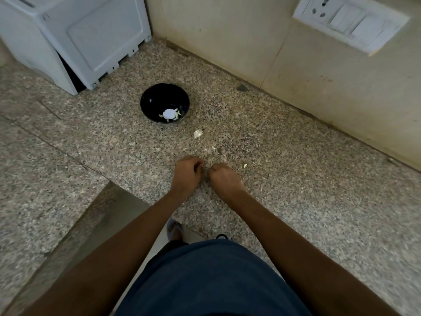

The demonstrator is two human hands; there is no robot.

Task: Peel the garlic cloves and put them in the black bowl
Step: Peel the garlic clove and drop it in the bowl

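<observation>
The black bowl [145,99] stands on the speckled granite counter [296,190], beyond my hands, with pale peeled garlic [169,114] at its bottom. My left hand [187,176] and my right hand [224,179] are close together near the middle of the counter. Their fingers curl inward and their tips meet around a small garlic clove that the hands hide almost fully. A loose garlic piece [197,133] lies between the bowl and my hands. A smaller bit [245,165] lies just right of my right hand.
A white appliance [79,42] sits at the back left, close behind the bowl. A beige wall [250,42] with a switchboard [350,23] runs along the back right. Scraps of skin [213,147] dot the counter. The counter's front edge [109,201] drops off at lower left.
</observation>
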